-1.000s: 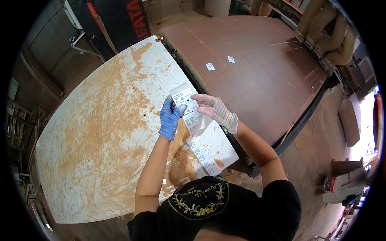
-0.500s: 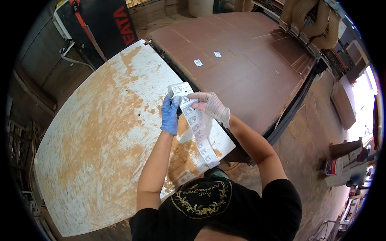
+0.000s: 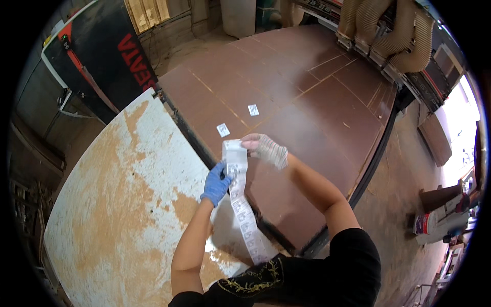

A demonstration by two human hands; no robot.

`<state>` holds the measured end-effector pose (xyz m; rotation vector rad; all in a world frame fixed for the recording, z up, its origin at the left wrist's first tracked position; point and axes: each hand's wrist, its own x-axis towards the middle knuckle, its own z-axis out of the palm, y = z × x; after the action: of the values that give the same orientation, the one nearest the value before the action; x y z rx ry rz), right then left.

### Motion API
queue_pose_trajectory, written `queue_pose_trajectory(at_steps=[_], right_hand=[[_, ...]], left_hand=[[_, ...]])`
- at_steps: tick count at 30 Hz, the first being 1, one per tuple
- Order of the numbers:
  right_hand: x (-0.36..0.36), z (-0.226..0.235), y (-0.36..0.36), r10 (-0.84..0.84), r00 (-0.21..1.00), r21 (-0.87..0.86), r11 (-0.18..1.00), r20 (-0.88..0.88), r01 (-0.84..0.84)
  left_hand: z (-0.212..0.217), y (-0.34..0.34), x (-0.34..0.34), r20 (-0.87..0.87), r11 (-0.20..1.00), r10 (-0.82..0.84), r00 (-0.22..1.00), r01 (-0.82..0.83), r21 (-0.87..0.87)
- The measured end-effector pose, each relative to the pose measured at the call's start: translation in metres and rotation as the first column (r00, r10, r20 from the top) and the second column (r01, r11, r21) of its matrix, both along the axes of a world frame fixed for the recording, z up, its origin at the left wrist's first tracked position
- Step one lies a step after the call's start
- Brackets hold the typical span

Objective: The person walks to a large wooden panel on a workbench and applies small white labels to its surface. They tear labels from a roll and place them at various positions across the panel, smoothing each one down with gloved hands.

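Note:
A long strip of printed white labels (image 3: 242,212) hangs between my hands and trails down toward my shirt. My left hand (image 3: 215,184), in a blue glove, grips the strip's left edge partway down, thumb on top. In a pale striped glove, my right hand (image 3: 264,150) pinches the upper right corner of the strip. The strip's upper end is above the seam between the white table and the brown panel. Just beyond it, two small square labels lie on the brown surface, a nearer label (image 3: 222,130) and a farther label (image 3: 253,110).
The worn white table (image 3: 117,189) spreads out at left, scuffed down to tan patches. Beside it lies the large brown panel (image 3: 302,148), marked with grooves. A machine with ribbed hoses (image 3: 381,33) overhangs its far right. A white bucket (image 3: 424,224) stands on the floor at right.
My hands and the strip have shifted slightly left in view, and the strip's upper end is now more unfolded. My right hand has moved to its top corner. The view has turned.

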<state>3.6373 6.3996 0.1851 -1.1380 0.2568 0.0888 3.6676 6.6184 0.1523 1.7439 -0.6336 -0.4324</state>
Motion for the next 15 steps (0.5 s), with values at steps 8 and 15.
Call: queue_pose_trajectory(at_steps=[8,15], right_hand=[[0.145,-0.045,-0.235,-0.680,0.615,-0.809,0.055,0.399,0.586],[0.169,-0.093,-0.256,-0.289,0.941,-0.858,-0.513,0.176,0.003]], left_hand=[[-0.036,-0.004,0.013,-0.263,0.984,0.155,0.952,-0.174,-0.048],[-0.045,0.003,0.014,-0.304,0.954,0.218,0.928,-0.268,-0.134]])
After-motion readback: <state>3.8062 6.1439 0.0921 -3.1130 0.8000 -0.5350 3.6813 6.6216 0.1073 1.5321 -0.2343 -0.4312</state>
